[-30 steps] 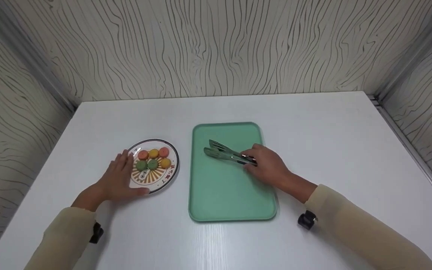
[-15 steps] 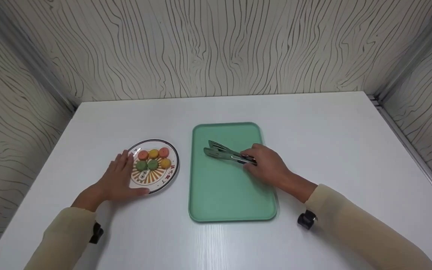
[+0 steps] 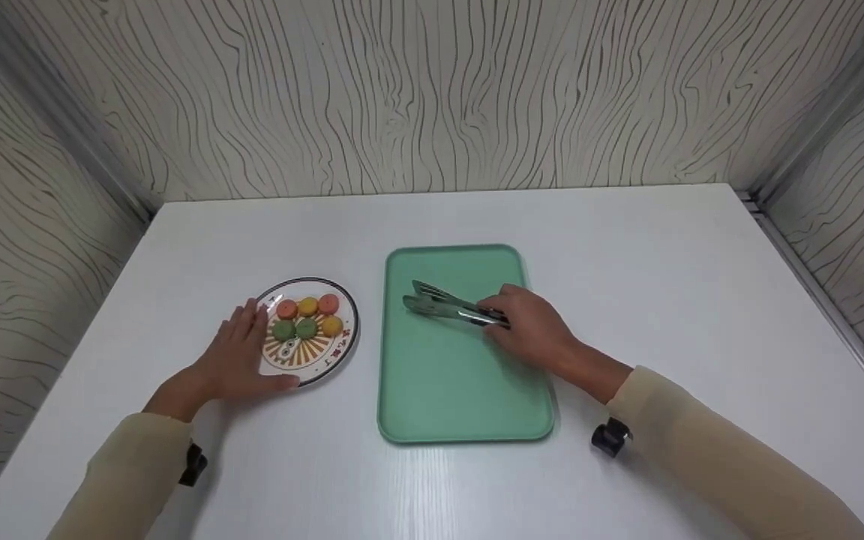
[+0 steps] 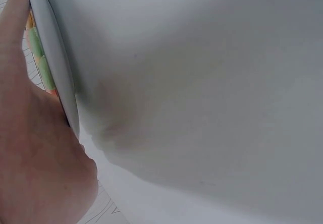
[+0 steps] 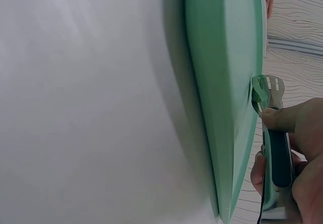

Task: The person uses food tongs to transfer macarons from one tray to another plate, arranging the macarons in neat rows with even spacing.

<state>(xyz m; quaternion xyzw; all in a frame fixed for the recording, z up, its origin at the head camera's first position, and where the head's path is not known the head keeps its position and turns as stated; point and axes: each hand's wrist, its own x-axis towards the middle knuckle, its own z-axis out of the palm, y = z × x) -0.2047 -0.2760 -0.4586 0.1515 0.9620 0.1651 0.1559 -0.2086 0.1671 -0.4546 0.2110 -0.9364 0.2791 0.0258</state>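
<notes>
In the head view, my left hand (image 3: 235,360) lies at the left side of a round plate (image 3: 338,360), fingers stretched along its rim and thumb touching the lower edge. Several small macarons (image 3: 306,328) in red, yellow and green sit on the plate in two rows. My right hand (image 3: 531,324) grips metal tongs (image 3: 451,310) above the green tray (image 3: 462,397). The tips of the tongs point left and stand a little apart, with nothing between them. In the right wrist view, thumb and fingers wrap the dark grip of the tongs (image 5: 280,156).
Plate and tray stand side by side on a white table (image 3: 627,255), with a gap between them. Wood-patterned panels (image 3: 432,97) close off the back and both sides. Each wrist carries a small black camera mount (image 3: 610,436).
My right hand has shifted very slightly left with the tongs. The left hand, the plate and the macarons stay where they were.
</notes>
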